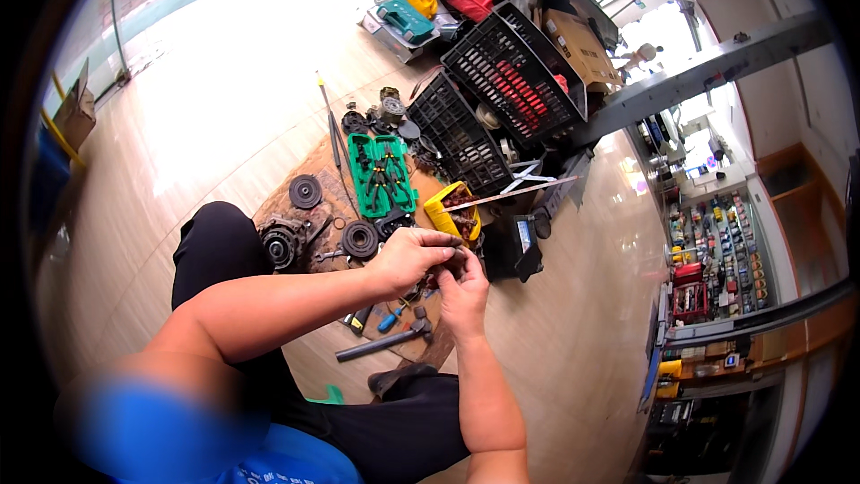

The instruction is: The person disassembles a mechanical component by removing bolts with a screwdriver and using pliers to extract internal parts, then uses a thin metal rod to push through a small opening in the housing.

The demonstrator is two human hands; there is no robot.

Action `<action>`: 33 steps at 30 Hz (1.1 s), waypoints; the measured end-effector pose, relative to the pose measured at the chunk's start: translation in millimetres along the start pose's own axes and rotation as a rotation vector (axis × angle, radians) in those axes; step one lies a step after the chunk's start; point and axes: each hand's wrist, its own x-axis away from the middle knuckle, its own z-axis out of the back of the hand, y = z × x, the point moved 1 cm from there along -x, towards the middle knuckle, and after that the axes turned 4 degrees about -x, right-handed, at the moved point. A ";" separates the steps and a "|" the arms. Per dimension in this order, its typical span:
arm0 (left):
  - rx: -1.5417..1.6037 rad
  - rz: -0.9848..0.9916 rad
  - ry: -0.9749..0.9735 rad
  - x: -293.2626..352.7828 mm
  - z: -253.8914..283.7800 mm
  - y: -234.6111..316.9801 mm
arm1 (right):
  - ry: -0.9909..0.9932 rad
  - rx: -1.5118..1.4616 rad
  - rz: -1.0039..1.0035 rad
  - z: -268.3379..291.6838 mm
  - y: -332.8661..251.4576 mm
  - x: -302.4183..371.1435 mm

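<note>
My left hand (410, 258) and my right hand (464, 294) meet in front of me, fingers pinched together. Something small and dark shows between the fingertips, too small to name. Just beyond them stands a yellow container (442, 206) with reddish-brown parts inside. A green tool case (360, 174) lies open with several pliers in it. Left of my hands are a black pulley wheel (360, 239), another round disc (305, 191) and a metal housing (281, 244). Nearer to me lie a hammer (394, 341) and a blue-handled screwdriver (389, 321).
Black plastic crates (461, 139) stand at the far right of the work spot, beside a cardboard box (578, 45). A small black box (515, 249) sits right of my hands. Farther back is a teal case (408, 20). Shelves of small goods (717, 255) line the right side.
</note>
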 end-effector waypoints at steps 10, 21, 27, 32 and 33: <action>-0.158 -0.047 0.014 3.7 -5.8 1.1 | -0.055 -0.055 -0.055 10.8 -2.6 -0.4; -0.132 -0.022 0.035 10.2 -3.4 14.6 | -0.150 -0.034 -0.103 11.8 -6.0 -5.2; -0.082 0.008 0.005 11.1 -3.2 21.0 | -0.194 -0.111 -0.158 7.9 -9.7 -6.6; 0.043 0.030 0.039 1.4 3.1 19.3 | -0.174 -0.084 -0.230 5.3 -11.2 -6.4; 0.117 0.012 0.054 0.9 1.5 22.7 | -0.159 -0.086 -0.260 7.2 -10.3 -4.3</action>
